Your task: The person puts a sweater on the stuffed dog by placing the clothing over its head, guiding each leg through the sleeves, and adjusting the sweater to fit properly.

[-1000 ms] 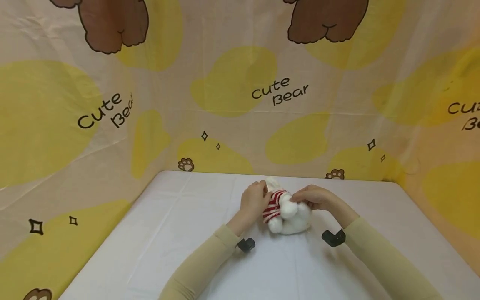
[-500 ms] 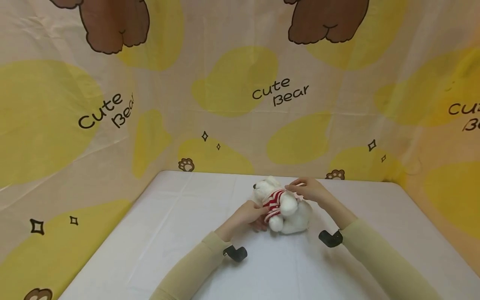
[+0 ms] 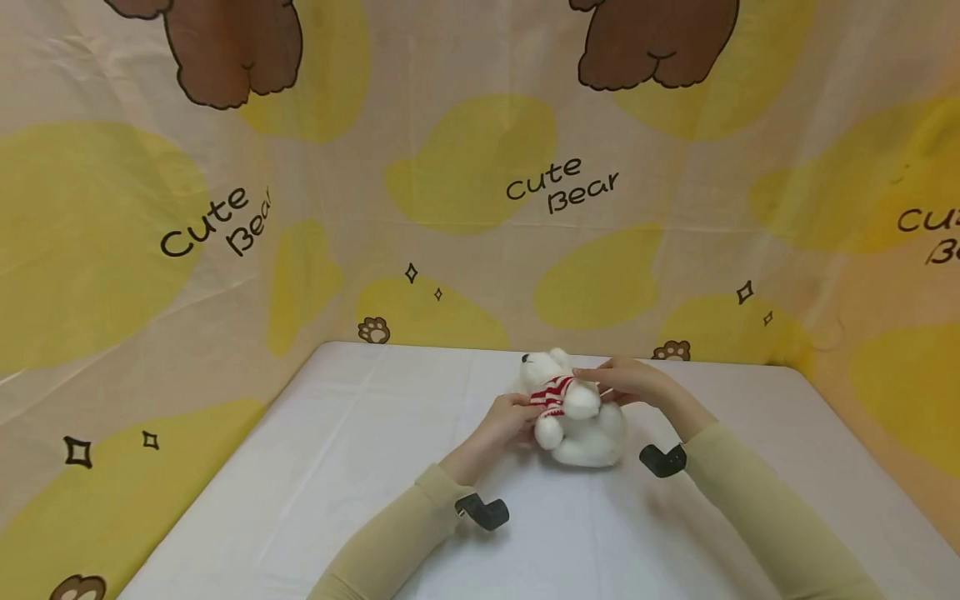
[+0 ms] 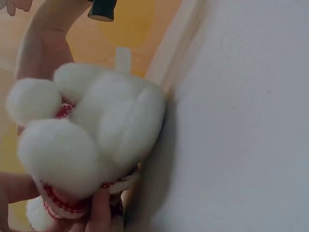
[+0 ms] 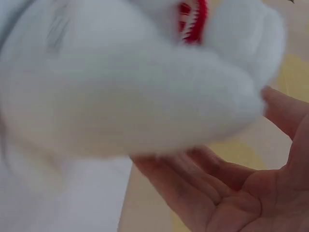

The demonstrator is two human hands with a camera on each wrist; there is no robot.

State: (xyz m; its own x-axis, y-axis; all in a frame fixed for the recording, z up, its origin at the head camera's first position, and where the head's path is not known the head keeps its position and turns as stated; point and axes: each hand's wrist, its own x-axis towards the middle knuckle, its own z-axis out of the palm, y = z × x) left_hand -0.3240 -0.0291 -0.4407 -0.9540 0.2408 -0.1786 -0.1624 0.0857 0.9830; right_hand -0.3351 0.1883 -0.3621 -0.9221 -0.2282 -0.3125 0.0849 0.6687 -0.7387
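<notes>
A white plush bear (image 3: 588, 442) in a red-and-white striped sweater (image 3: 551, 395) sits leaning back on the white table, its dark nose pointing up and left in the head view. My left hand (image 3: 504, 423) holds its sweater side, thumb and fingers around the body. From the other side my right hand (image 3: 633, 382) grips the upper body near the shoulder. Round white paws and the underside of the plush bear (image 4: 125, 111) fill much of the left wrist view. In the right wrist view, my right hand (image 5: 260, 193) has its thumb and fingers about the plush bear (image 5: 120, 96).
White cloth covers the table (image 3: 315, 467). A yellow-and-cream curtain (image 3: 465, 175) printed with bears and lettering stands behind the table and along its sides. A black wrist mount (image 3: 483, 512) sticks out from the left sleeve, another black mount (image 3: 663, 460) from the right.
My left hand has gone from the plush bear's head down to its sweater side. My right hand has shifted up to the shoulder. The bear now leans more upright.
</notes>
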